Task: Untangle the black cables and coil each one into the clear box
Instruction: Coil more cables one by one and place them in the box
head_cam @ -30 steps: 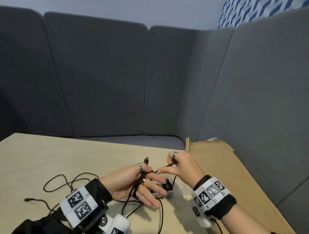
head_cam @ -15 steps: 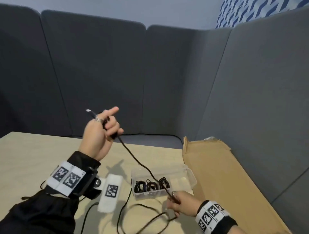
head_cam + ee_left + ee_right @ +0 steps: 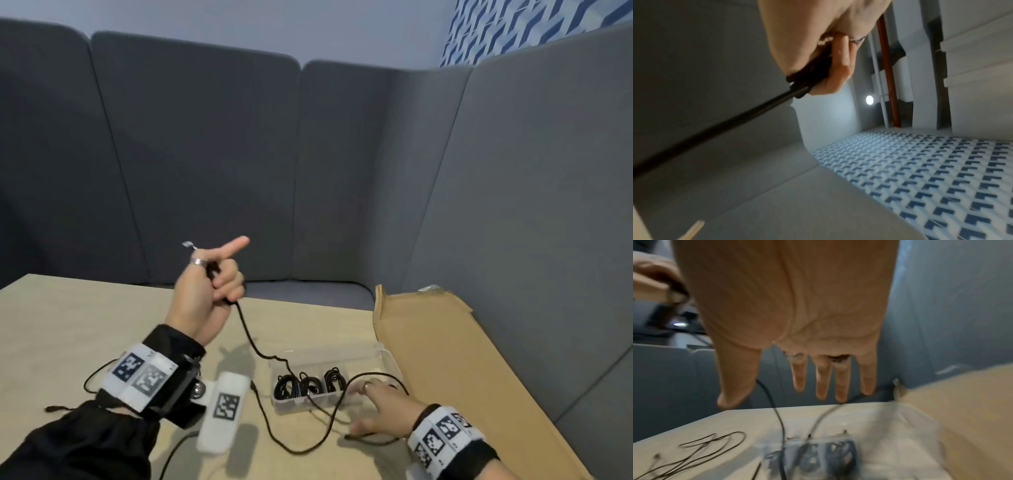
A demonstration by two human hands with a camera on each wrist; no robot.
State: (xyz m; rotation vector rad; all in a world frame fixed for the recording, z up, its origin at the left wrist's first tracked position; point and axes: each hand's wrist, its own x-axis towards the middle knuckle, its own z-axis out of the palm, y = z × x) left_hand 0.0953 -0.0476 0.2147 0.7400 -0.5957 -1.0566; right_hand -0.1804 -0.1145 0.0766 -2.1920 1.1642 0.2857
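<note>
Overhead, left fingers [image 3: 228, 281] clench black cable [image 3: 251, 337].

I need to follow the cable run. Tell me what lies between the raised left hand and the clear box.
In the head view, only the black cable spans it, hanging from the left hand down to the clear box over bare table.

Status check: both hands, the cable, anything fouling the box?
Left hand raised, gripping black cable. Right hand open, fingers spread, low beside clear box. Three coils already inside; the held cable drapes over the box. More loose cable at table's left.
</note>
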